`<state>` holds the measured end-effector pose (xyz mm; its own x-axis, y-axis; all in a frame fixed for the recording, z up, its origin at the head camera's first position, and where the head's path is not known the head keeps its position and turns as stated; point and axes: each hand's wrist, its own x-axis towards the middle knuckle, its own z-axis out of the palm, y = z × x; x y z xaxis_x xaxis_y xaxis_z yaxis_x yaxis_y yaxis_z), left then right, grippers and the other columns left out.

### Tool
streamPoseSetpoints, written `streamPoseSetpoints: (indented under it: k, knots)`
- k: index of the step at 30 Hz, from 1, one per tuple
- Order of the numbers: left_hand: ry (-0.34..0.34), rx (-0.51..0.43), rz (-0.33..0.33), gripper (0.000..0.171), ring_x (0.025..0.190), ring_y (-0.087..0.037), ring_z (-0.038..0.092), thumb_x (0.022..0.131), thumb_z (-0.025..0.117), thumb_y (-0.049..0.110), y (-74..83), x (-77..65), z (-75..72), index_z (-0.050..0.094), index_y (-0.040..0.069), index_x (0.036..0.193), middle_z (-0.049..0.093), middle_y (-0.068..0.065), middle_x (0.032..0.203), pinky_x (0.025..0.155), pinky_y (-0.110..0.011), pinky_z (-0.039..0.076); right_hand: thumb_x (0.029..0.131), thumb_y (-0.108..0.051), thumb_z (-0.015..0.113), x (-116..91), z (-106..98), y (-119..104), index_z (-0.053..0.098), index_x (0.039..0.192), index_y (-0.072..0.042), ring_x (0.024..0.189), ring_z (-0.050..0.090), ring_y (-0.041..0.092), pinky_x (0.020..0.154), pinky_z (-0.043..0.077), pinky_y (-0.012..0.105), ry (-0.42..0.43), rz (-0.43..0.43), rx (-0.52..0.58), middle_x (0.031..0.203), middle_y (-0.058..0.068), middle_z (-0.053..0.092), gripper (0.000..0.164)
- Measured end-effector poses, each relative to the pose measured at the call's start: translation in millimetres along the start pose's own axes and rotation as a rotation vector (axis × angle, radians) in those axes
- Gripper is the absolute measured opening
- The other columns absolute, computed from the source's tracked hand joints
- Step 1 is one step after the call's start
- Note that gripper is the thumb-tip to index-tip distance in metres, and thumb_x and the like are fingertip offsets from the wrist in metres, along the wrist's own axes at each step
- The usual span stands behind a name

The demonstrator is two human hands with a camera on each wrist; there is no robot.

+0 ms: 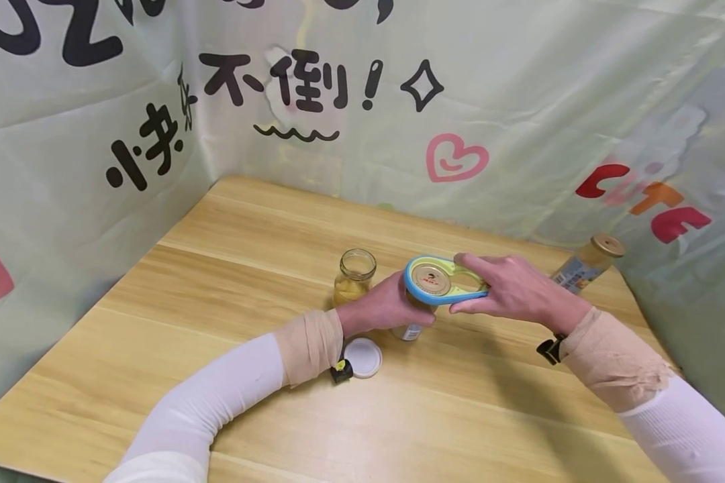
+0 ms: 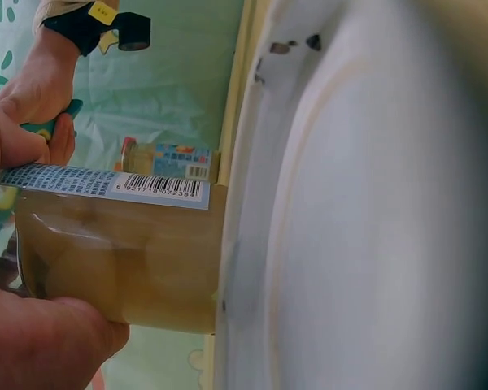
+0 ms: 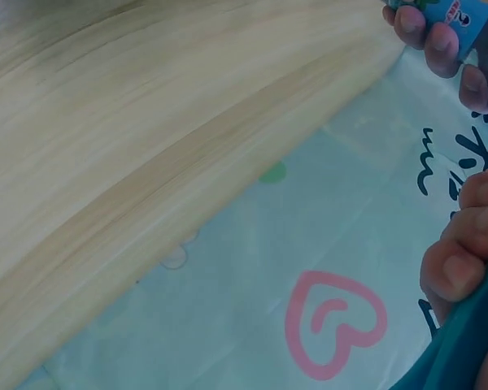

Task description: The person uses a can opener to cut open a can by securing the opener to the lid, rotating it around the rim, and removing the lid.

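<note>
Glass jar (image 2: 130, 268), upright on the worktop (image 1: 187, 302): probably heavy, rigid, slick and breakable, best held round its body. The left hand's (image 1: 393, 305) grip wraps it; the right hand's (image 1: 510, 285) clamps a jar opener (image 1: 453, 296) seated round the gold lid (image 1: 431, 280). Label (image 2: 163, 190): barcode, apparently ending 072384. Wall cloth (image 1: 519, 100): "CUTE", "不倒!".

your free path across the far left surface (image 1: 235, 248), lidless jar (image 1: 352, 285) left of your held jar (image 2: 122, 260), white lid (image 1: 363, 357) nearer, capped jar (image 1: 585, 265) blocking you at right
</note>
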<state>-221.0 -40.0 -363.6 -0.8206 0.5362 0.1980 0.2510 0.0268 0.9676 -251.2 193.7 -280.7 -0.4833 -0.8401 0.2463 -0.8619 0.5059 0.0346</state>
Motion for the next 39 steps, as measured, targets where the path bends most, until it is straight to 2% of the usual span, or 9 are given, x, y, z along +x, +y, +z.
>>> streamPoseSetpoints:
  k: [6, 13, 24, 34, 39]
  knots:
    - [-0.005, 0.001, 0.002, 0.072, 0.110, -0.011, 0.057, 0.073, 0.076, 0.002, 1.6, 0.4, -0.5, 0.044, 0.021, 0.135, 0.058, 0.005, 0.121, 0.097, -0.029, 0.043, 0.071, -0.054, 0.077, 2.2, -1.0, 3.5, 0.050, 0.124, -0.015, 0.047, 0.040, 0.000, 0.046, 0.037, 0.018, 0.003, -0.032, 0.005, 0.084, -0.001, 0.064, 0.071]
    - [-0.029, -0.036, 0.000, 0.071, 0.109, -0.011, 0.057, 0.075, 0.075, 0.000, 0.3, -1.4, -0.5, 0.044, 0.021, 0.135, 0.058, 0.005, 0.121, 0.096, -0.029, 0.044, 0.071, -0.056, 0.076, 2.1, -0.5, 4.4, 0.050, 0.124, -0.015, 0.045, 0.036, 0.000, 0.043, 0.034, 0.017, -0.020, -0.026, 0.017, 0.084, -0.002, 0.063, 0.072]
    - [-0.018, -0.005, 0.030, 0.071, 0.108, -0.012, 0.057, 0.073, 0.075, 0.000, 0.3, -0.3, -1.5, 0.044, 0.019, 0.134, 0.058, 0.003, 0.120, 0.097, -0.028, 0.043, 0.071, -0.053, 0.078, 5.3, -1.7, 5.0, 0.049, 0.123, -0.015, 0.047, 0.037, 0.000, 0.044, 0.035, 0.018, -0.031, -0.034, 0.031, 0.080, -0.004, 0.060, 0.070]
    - [-0.016, 0.014, 0.012, 0.071, 0.107, -0.010, 0.057, 0.073, 0.076, 0.001, 2.0, -0.3, -1.1, 0.045, 0.020, 0.133, 0.058, 0.005, 0.118, 0.096, -0.028, 0.043, 0.071, -0.053, 0.078, 5.0, -2.6, 7.0, 0.049, 0.123, -0.015, 0.047, 0.037, 0.000, 0.044, 0.034, 0.018, -0.036, -0.045, 0.028, 0.081, -0.004, 0.061, 0.071]
    - [-0.032, -0.018, 0.004, 0.070, 0.108, -0.011, 0.057, 0.074, 0.073, -0.003, 2.3, -1.3, -1.5, 0.044, 0.020, 0.134, 0.058, 0.004, 0.120, 0.096, -0.029, 0.044, 0.072, -0.055, 0.076, 6.3, -1.8, 8.0, 0.050, 0.123, -0.014, 0.046, 0.037, -0.001, 0.044, 0.035, 0.017, -0.038, -0.055, 0.029, 0.082, -0.003, 0.062, 0.071]
